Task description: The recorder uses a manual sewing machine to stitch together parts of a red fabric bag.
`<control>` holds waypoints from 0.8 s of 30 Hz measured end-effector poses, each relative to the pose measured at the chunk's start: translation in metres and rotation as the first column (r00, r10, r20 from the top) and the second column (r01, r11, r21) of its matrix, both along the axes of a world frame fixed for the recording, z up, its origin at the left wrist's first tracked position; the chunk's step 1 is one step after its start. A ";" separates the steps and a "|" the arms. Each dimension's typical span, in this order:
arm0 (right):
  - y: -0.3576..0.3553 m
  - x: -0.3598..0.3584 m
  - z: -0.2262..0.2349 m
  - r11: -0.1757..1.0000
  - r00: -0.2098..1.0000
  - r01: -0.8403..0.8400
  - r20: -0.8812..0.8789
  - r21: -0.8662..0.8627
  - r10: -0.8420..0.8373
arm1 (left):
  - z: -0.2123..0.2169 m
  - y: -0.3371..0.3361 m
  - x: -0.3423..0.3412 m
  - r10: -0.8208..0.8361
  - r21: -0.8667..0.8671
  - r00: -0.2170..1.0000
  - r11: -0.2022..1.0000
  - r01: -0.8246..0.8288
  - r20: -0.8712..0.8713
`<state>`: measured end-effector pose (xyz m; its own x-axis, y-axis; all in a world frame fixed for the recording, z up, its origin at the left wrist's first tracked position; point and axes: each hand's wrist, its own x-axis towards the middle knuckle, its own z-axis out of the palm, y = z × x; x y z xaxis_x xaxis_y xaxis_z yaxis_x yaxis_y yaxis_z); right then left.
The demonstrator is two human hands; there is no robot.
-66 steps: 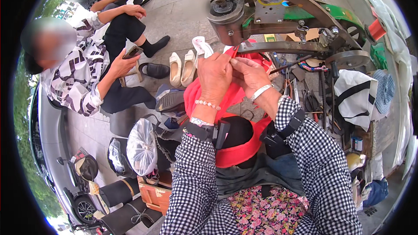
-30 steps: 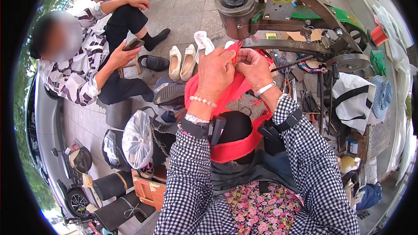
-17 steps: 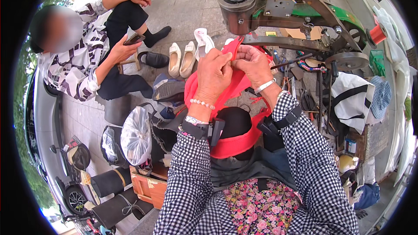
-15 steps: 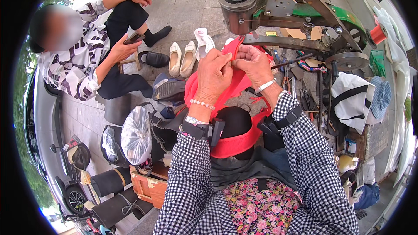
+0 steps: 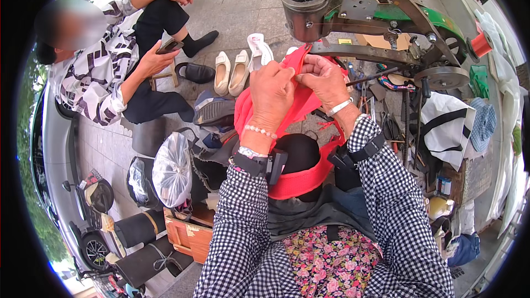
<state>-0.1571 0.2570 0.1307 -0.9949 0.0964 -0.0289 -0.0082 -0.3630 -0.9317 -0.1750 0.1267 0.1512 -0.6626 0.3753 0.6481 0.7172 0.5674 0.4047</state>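
Both hands hold a bright coral-red fabric piece [image 5: 253, 111] in front of me, just below the arm of a hand-cranked sewing machine [image 5: 353, 51]. With curled fingers, my left hand [image 5: 271, 89] grips the fabric beside an orange edge strip. My right hand [image 5: 327, 81] pinches the same edge close by, thumb against fingers; anything small between them is hidden. A wide red band [image 5: 298, 184], which seems part of the same piece, lies across my dark-clad knee. Whether the piece is a bag or a garment, I cannot tell.
Cream shoes [image 5: 238, 73] stand beyond my left hand. A seated person [image 5: 94, 80] holds a phone at the left. Scissors [image 5: 391, 128] and other tools lie right of my hands. A plastic-wrapped bundle [image 5: 172, 171] and a wooden box [image 5: 189, 236] sit at lower left.
Both hands stay on the red fabric at nearly the same spot, their fingers shifting only slightly. The seated person's head has tilted a little.
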 end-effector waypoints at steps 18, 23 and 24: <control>0.002 0.002 0.003 1.000 0.999 -0.030 -0.024 0.004 0.030 | 0.014 0.002 0.012 0.056 -0.274 0.997 0.959 -0.067 -0.048; -0.002 0.001 0.003 0.970 0.998 -0.001 0.063 -0.244 0.017 | 0.019 -0.003 0.021 0.053 -0.279 0.997 0.958 -0.065 -0.050; -0.004 0.000 0.003 0.982 0.997 0.016 0.075 -0.191 -0.001 | 0.020 -0.004 0.024 0.054 -0.291 0.998 0.955 -0.063 -0.037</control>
